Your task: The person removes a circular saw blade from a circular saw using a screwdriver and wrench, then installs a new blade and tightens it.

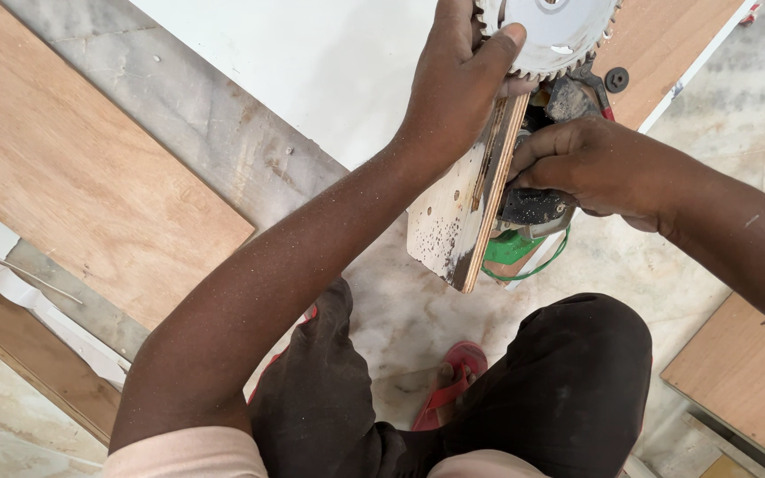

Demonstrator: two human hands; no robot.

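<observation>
A circular saw blade with small teeth sits at the top of the view, fixed through a small plywood base board held on edge. My left hand grips the blade's rim, thumb over the teeth. My right hand is closed around the dark dusty motor body on the other side of the board. A green cable loops below the motor.
A large white laminate sheet lies on the marble floor, with plywood panels at the left, top right and bottom right. My knees in dark trousers and a red sandal are below.
</observation>
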